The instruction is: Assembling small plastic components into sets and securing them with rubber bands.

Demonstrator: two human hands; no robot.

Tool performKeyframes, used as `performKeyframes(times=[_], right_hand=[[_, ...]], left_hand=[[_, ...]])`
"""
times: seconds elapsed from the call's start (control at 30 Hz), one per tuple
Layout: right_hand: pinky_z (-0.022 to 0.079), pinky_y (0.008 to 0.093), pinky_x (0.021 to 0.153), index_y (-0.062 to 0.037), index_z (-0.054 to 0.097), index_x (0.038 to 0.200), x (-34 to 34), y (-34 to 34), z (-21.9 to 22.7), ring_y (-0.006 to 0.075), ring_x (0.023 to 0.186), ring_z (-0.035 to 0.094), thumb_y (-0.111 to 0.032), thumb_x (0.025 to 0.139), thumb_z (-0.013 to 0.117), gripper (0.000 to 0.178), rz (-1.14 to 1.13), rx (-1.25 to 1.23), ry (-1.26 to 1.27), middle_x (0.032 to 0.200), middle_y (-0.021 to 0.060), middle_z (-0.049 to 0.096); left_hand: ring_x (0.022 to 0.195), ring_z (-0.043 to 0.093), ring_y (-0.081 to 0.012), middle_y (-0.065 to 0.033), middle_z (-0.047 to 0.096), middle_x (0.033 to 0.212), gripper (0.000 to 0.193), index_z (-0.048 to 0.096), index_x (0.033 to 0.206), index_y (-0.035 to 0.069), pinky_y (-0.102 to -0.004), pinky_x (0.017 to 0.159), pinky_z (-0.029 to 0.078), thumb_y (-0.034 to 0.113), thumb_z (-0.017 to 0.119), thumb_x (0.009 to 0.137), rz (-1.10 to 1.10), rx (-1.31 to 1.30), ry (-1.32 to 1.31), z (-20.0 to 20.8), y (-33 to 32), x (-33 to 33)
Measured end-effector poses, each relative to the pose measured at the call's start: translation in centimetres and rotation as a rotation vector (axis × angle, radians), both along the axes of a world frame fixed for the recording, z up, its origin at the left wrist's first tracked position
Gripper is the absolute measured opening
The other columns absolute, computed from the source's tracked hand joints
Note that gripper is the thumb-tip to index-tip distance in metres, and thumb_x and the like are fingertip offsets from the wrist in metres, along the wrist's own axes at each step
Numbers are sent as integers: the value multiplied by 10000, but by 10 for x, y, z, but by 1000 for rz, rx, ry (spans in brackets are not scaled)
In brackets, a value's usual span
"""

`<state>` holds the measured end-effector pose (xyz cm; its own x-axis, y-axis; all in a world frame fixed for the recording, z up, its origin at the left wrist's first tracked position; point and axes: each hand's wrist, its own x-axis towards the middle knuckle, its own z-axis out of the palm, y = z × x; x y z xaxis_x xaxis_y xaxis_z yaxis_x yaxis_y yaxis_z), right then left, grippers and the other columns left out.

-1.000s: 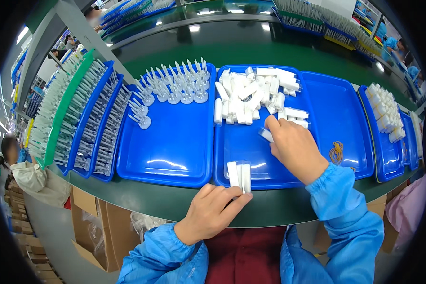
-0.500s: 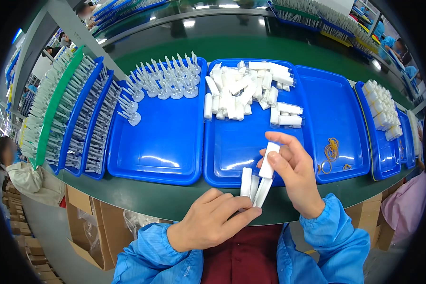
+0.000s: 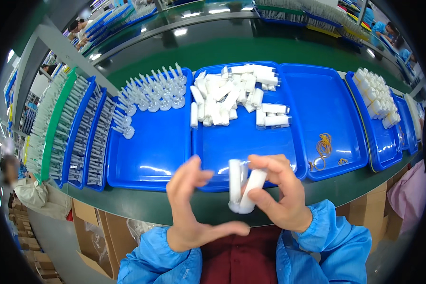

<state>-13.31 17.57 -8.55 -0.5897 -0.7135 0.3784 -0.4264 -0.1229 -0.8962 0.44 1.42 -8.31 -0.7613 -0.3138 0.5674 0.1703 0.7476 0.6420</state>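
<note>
My right hand [image 3: 285, 196] pinches a small cluster of white cylindrical pieces in clear sleeves [image 3: 235, 182] above the table's near edge. Their lower ends sit close together and their upper ends lean apart. To the left of the cluster, my left hand [image 3: 187, 213] holds nothing, its fingers raised and its thumb stretched beneath the pieces. Beyond both hands lies a blue tray [image 3: 222, 154] with a heap of similar white pieces [image 3: 225, 94] in its far half.
A blue tray [image 3: 149, 163] on the left holds rows of clear round-based pieces with upright stems [image 3: 163, 97]. Yellow rubber bands [image 3: 323, 146] lie in the right-hand tray [image 3: 303, 85]. Banded white bundles [image 3: 376, 102] stand farther right. Stacked trays [image 3: 83, 137] line the left; cardboard boxes [image 3: 97, 236] stand below.
My left hand has let go of the white pieces and opened, moving left. My right hand has lowered slightly and now holds the cluster alone.
</note>
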Motion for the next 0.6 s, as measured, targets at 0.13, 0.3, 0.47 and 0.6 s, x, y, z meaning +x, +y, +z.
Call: performKeyframes(times=[0.13,0.3,0.47,0.6], right_hand=[[423,416,998,-27,571,1381,-6,-5,1,316,1134,552,-245,918,739,538,162,-86,300,1288,138,588],[426,468,1061,21,574,1360,1,11,23,333,1278,527,-363,921,707,598,185,67,434,1428,185,523],[514,435,1029,3,614,1287,6,27,16,271,1130,649,-299,674,754,697,-1,202,873,1263,158,648],[444,461,1094,-26,627,1291,-1,38,16,294,1189,616,-353,734,785,665,56,188,736,1258,127,651]], left_hand=[[1142,619,-197,-96,575,1314,869,455,1439,47,-339,961,506,258,929,741,-552,1474,-488,-1,0,-10],[1139,607,-153,-55,590,1259,648,483,1387,51,-307,875,544,218,816,857,-501,1525,-761,2,14,-19],[1224,572,-160,-57,547,1335,674,411,1449,74,-310,888,557,151,780,890,-504,1621,-687,1,42,-26],[1123,631,-163,-72,600,1267,580,482,1390,57,-315,871,565,140,777,898,-513,1754,-645,7,53,-33]])
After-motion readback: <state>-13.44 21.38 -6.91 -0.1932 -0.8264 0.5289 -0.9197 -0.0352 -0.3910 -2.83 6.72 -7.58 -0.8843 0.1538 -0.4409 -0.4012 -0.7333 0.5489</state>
